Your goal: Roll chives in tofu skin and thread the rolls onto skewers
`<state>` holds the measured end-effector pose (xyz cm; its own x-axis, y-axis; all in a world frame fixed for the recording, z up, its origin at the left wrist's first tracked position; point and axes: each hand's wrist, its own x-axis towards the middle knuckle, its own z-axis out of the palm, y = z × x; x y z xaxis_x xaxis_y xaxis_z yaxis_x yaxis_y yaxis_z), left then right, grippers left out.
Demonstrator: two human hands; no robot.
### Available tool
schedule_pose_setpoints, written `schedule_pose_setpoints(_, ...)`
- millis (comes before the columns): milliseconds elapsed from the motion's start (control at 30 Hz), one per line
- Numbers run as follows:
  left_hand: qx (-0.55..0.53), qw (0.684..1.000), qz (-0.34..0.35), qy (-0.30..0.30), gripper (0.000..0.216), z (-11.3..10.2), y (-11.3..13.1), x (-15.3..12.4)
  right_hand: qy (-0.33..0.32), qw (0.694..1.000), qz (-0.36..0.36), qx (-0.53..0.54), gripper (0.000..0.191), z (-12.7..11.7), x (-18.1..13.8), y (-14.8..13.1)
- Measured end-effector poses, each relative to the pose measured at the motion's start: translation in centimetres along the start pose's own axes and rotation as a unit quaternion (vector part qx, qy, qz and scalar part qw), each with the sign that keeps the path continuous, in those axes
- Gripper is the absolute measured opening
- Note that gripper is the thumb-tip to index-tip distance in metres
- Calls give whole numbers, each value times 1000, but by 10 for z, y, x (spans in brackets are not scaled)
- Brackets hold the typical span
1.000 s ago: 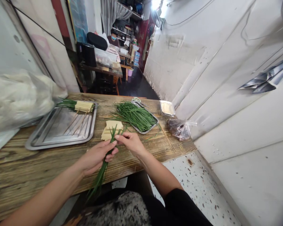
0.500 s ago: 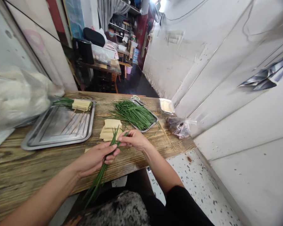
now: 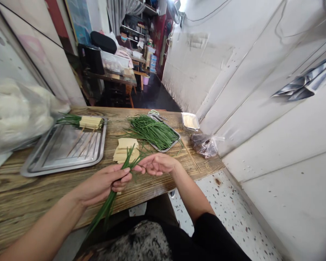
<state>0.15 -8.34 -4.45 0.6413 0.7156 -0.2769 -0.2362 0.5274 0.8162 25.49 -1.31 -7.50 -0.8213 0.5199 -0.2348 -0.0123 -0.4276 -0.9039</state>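
My left hand [image 3: 111,183] is closed around a bunch of green chives [image 3: 104,208]. The tips point up and away over the table, while the long ends hang down toward my lap. My right hand [image 3: 157,165] is beside the tips, palm partly turned up, with loosely bent fingers apart; its foremost fingertips reach the chives. Just beyond the bunch lies a stack of pale yellow tofu sheets [image 3: 126,145]. A metal tray heaped with loose chives [image 3: 154,131] stands behind my right hand.
At left, a large metal tray [image 3: 63,166] holds skewered tofu-and-chive rolls [image 3: 91,122]. A bulky plastic bag [image 3: 19,112] stands beside it. Right of the chives are thin skewers [image 3: 191,156], a plastic tub [image 3: 190,121] and a dark-filled bag [image 3: 205,145]. A person [image 3: 124,40] sits far back.
My right hand has gone from pinching at the chive tips to a looser, turned-up pose slightly to the right. My left hand keeps the bunch, a little lower and further left.
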Motion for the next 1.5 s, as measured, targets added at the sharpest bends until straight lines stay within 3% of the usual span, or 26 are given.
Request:
schedule_pose_setpoints(100, 17, 1000, -15, 9, 46, -4, 0, -1, 105, 992, -23, -63, 53, 0, -11, -10)
schedule_pose_setpoints(233, 35, 999, -42, 5, 49, -7, -3, 0, 263, 959, -68, -85, 49, 3, -20, -40)
schedule_pose_setpoints(367, 25, 999, -45, 18, 48, -11, -6, 2, 336, 918, -201, -60, 51, 2, -44, -74)
schedule_pose_setpoints(433, 16, 998, -32, 42, 47, -13, -6, 4, 325, 906, -260, -70, 50, 1, -64, -84)
schedule_pose_setpoints(467, 12, 998, -21, 60, 45, -13, -6, 6, 293, 915, -260, -95, 50, 2, -73, -87)
schedule_pose_setpoints(567, 12, 992, 1, 123, 39, -10, -3, 12, 112, 961, -127, -217, 43, 10, -85, -84)
schedule_pose_setpoints(633, 15, 988, -6, 154, 34, -4, -2, 16, 49, 961, -33, -271, 37, 20, -75, -74)
schedule_pose_setpoints(700, 9, 986, -24, 167, 31, 5, -2, 20, 96, 946, -11, -309, 26, 30, -55, -62)
schedule_pose_setpoints(767, 2, 986, -42, 164, 33, 12, -4, 22, 181, 912, -36, -365, 11, 37, -32, -51)
schedule_pose_setpoints(833, 9, 987, -43, 155, 37, 16, -7, 23, 240, 887, -54, -391, 11, 41, -13, -42)
schedule_pose_setpoints(1000, 51, 989, 1, 136, 45, 12, -14, 21, 315, 891, -61, -321, 21, 41, 1, -25)
schedule_pose_setpoints(1167, 29, 994, 3, 103, 56, 10, -14, 21, 248, 954, -100, -137, 48, 51, 9, -1)
schedule_pose_setpoints(1300, 5, 998, -13, 61, 55, 11, -15, 21, 230, 957, -176, 8, 56, 60, 27, 16)
schedule_pose_setpoints(1500, -43, 997, -37, 48, 60, 10, -14, 19, 218, 954, -174, 111, 51, 60, 33, 24)
